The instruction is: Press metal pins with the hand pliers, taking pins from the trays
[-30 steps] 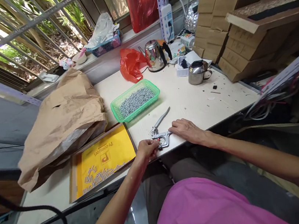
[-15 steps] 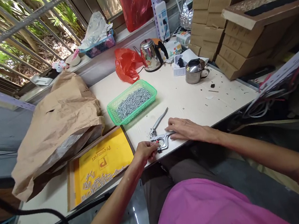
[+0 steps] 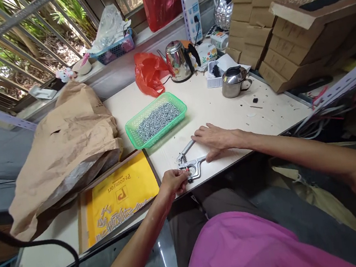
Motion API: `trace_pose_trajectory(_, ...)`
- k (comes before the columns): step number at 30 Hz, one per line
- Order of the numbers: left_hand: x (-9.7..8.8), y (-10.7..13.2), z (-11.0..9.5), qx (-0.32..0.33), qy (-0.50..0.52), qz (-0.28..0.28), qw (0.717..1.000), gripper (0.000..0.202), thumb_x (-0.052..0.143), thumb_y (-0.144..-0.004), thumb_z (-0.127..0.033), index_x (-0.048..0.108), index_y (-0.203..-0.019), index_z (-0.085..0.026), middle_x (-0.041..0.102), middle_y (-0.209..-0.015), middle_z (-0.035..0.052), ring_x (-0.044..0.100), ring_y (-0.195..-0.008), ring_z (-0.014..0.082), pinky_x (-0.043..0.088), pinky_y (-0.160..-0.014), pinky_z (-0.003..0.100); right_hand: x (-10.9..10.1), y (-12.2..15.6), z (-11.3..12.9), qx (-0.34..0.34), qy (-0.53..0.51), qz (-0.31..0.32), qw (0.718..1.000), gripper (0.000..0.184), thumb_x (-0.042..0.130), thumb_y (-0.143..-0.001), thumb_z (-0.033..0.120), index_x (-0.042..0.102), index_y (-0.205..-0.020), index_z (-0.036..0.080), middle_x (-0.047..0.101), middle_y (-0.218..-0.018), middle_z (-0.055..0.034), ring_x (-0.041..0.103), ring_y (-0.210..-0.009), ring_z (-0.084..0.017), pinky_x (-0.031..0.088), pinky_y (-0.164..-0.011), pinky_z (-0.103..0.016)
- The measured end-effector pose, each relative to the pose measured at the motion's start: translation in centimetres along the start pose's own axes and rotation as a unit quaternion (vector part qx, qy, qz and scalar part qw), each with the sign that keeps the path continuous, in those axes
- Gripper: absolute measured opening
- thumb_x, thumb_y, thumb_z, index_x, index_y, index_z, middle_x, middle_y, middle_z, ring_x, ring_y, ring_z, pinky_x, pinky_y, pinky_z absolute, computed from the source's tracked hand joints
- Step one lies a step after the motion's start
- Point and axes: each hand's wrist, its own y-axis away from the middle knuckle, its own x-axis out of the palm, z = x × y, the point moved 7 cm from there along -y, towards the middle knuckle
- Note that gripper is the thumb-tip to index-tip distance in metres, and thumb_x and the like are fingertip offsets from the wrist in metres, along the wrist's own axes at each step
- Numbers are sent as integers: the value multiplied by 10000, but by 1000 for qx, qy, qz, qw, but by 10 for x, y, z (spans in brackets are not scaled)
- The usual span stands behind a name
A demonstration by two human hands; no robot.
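A metal hand press pliers (image 3: 191, 163) lies on the white table (image 3: 214, 110) near its front edge. My right hand (image 3: 213, 139) covers its two long handles, fingers curled round them. My left hand (image 3: 174, 181) pinches something small at the tool's jaw, too small to name. A green basket (image 3: 155, 120) full of small metal pieces sits just behind the tool. To the left a shallow tray with a yellow sheet (image 3: 120, 193) holds several more small metal pieces.
A big crumpled brown paper bag (image 3: 63, 145) fills the table's left side. Behind stand a red plastic bag (image 3: 149, 73), a steel kettle (image 3: 179, 60) and a steel mug (image 3: 234, 82). Stacked cardboard boxes (image 3: 267, 15) rise at the right.
My right hand has moved up from beside the tool's lower handle onto both handles. My left hand stays at the jaw. The view shifted slightly.
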Motion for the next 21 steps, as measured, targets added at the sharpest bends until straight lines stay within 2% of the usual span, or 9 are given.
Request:
trace_pose_trajectory(5,-1,2,3,1,-7,-24,1000,356,676,-744,-425,514,-563,-164,453,-380,-52,366,-320,50,263,-356,177,3,2,1,7,30,1,1000,687,679,-732,556,532,-1212,88,543,-1159,-179,462,-1056,-325,353,-926,-489)
trace_pose_trajectory(10,0,4,3,28,-16,-45,998,353,664,-740,-453,537,-580,-164,459,-403,-50,405,-348,63,314,-377,180,6,8,6,1,34,-14,999,503,695,-757,461,584,-1098,109,561,-1079,-152,471,-1005,-290,369,-850,-397)
trace_pose_trajectory(14,1,7,7,40,-22,-66,997,362,607,-783,-479,545,-607,-169,483,-443,-37,450,-376,89,365,-406,207,8,13,8,-3,13,-33,999,414,673,-797,421,590,-1070,121,561,-1056,-140,475,-984,-267,365,-842,-372)
trace_pose_trajectory(16,-1,13,4,72,-69,-100,990,338,564,-823,-467,590,-674,-165,524,-498,-18,503,-430,116,412,-458,234,9,14,8,-2,7,-39,999,408,675,-802,405,585,-1080,121,559,-1059,-141,479,-983,-266,371,-845,-376)
trace_pose_trajectory(18,-4,23,-11,156,-154,-168,961,263,545,-854,-401,642,-811,-161,611,-661,23,592,-590,155,476,-582,269,9,14,8,0,7,-43,999,407,679,-802,396,583,-1085,120,557,-1063,-144,482,-985,-270,384,-839,-379)
trace_pose_trajectory(20,0,33,-32,259,-249,-224,906,208,554,-863,-319,648,-970,-168,651,-899,67,623,-839,200,499,-761,314,10,15,8,0,11,-44,999,402,679,-803,393,585,-1083,121,556,-1064,-145,485,-984,-274,400,-822,-376)
trace_pose_trajectory(21,7,35,-42,299,-293,-231,878,228,568,-858,-291,633,-1041,-170,642,-1010,84,602,-953,221,487,-840,340,10,15,9,0,12,-45,999,405,678,-803,393,584,-1087,120,554,-1069,-145,484,-987,-277,407,-815,-374)
